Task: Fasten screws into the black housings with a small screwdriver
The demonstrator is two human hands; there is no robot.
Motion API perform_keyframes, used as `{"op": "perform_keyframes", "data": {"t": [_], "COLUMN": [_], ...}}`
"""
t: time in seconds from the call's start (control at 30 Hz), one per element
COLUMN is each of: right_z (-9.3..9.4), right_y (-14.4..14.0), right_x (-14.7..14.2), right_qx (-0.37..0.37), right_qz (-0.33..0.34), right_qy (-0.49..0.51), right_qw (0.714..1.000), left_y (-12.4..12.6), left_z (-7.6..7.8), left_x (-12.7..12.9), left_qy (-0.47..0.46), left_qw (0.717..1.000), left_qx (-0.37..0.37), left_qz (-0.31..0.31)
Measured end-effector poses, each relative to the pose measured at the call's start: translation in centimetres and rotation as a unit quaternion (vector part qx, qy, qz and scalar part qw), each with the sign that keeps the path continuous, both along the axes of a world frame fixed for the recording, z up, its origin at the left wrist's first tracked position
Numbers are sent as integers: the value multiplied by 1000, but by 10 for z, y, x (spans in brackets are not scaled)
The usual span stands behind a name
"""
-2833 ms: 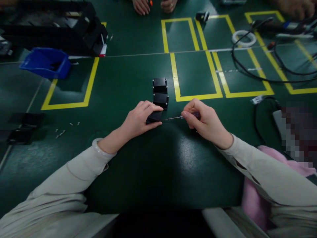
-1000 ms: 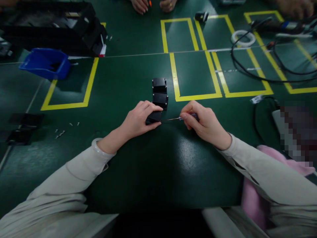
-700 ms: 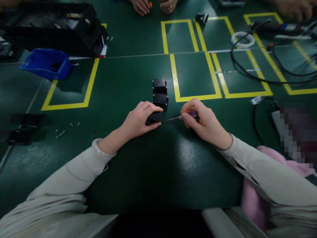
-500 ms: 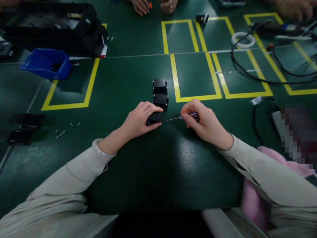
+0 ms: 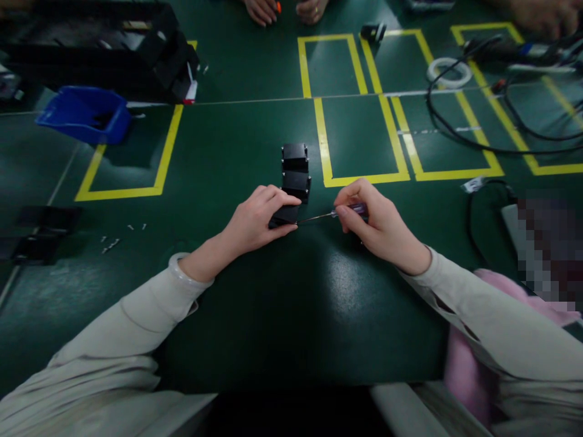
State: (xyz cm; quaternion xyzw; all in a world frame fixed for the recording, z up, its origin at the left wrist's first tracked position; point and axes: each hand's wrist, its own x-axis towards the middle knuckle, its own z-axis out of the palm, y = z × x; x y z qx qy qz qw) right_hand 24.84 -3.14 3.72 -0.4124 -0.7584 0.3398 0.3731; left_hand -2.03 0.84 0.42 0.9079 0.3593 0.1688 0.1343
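My left hand point(image 5: 255, 220) presses a small black block point(image 5: 285, 215) down on the green table point(image 5: 255, 315), fingers curled over its top. In my right hand point(image 5: 374, 222) I grip a thin screwdriver point(image 5: 334, 213) with a purple handle. Its metal shaft lies nearly flat and its tip touches the block's right side. Two more black blocks point(image 5: 296, 172) stand in a row just behind the held one.
A blue bin point(image 5: 85, 114) and black trays point(image 5: 104, 51) sit at the far left. Small screws point(image 5: 119, 235) lie left of my left arm. Black cables point(image 5: 483, 130) and a white tape roll point(image 5: 449, 70) lie at the far right. Another person's hands point(image 5: 285, 10) rest at the far edge.
My right hand's fingers have shifted slightly around the screwdriver handle. My left hand and the blocks have stayed in place.
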Motion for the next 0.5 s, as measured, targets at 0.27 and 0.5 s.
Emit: {"op": "perform_keyframes", "data": {"t": [0.27, 0.5], "right_z": [1, 1], "right_y": [1, 0], "right_x": [0, 0], "right_qx": [-1, -11], "right_qz": [6, 4], "right_qy": [-4, -1], "right_qw": [1000, 1000], "left_y": [1, 0], "left_z": [0, 0], "left_x": [0, 0], "left_qy": [-9, -12], "left_qw": [1000, 1000], "left_qx": [-2, -15], "left_qz": [-6, 0]}}
